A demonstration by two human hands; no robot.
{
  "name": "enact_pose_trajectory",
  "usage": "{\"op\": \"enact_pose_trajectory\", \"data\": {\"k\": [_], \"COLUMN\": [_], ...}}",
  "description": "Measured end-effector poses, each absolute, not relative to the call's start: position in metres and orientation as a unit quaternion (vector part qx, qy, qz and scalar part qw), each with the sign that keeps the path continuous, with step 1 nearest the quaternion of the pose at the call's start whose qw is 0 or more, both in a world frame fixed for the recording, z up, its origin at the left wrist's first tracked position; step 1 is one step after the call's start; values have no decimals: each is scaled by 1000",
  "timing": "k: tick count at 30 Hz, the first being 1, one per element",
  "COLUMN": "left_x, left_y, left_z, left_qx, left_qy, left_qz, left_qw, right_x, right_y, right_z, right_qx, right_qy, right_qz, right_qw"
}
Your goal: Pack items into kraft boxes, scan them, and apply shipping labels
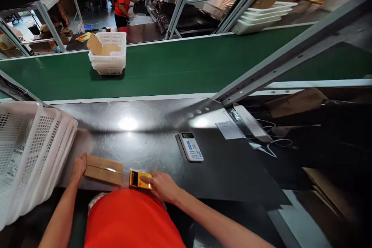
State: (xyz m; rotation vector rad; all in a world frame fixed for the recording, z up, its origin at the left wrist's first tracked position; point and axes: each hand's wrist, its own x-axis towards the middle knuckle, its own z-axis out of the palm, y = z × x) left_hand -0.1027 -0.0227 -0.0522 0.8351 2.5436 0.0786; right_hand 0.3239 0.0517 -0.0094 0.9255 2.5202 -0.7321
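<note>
Head view, lower centre: right hand (162, 186) lies with fingers flat on a yellow device (140, 179) at the table (139, 131) edge. Left hand (78, 168), fingers straight, touches the left end of a flat cardboard box (104, 169), long axis left-right, just beside the device.

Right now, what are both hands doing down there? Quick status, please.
Left hand flat against the end of the brown cardboard box. Right hand fingers on the yellow item, box alongside. White device lies apart on the table, clear of both.
</note>
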Motion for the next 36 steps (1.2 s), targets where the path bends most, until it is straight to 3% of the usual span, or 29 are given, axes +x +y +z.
{"op": "enact_pose_trajectory", "data": {"k": [4,9,15,29,33,36], "left_x": [-71,1,16,-1,-8,-9], "left_y": [-21,-19,-12,-19,-14,-7], "left_z": [-50,-64,-67,23,39,49], "left_qx": [409,777,771,809,805,794], "left_qy": [903,585,597,568,564,541], "left_qz": [25,-48,-79,143,168,230], "left_qw": [128,226,205,53,75,156], "right_x": [311,314,333,307,297,294], "right_y": [55,55,65,75,78,86], "right_z": [-12,-17,-7,41,60,66], "right_qx": [329,315,309,268,308,337], "right_qy": [894,905,912,948,925,893], "right_qz": [-243,-225,-219,-170,-223,-298], "right_qw": [181,175,158,29,4,11]}}
